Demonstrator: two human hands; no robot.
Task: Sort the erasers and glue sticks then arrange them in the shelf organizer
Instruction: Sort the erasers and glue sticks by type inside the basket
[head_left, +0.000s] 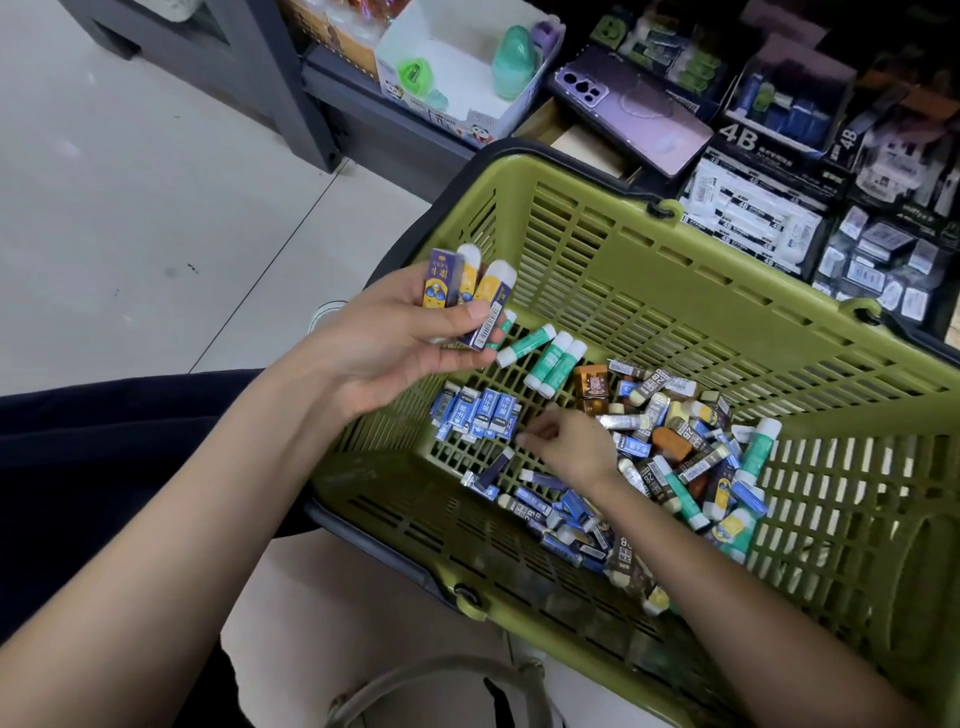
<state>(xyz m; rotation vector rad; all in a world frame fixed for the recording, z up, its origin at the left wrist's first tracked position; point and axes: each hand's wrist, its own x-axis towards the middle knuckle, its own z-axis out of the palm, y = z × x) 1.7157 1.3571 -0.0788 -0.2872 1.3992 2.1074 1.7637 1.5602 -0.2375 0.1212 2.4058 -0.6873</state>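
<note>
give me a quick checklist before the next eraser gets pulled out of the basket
1. Left hand grips its purple-and-yellow erasers firmly: ok.
2. Right hand is inside the basket, beside the blue eraser row: ok.
3. Right hand free to take an item: cannot tell, fingertips blurred.
4. Glue sticks all grouped together: not ok, one glue stick lies in the mixed pile.
5. Mixed pile sorted: not ok.

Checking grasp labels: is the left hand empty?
No, the left hand grips several purple-and-yellow erasers above the green basket.
</note>
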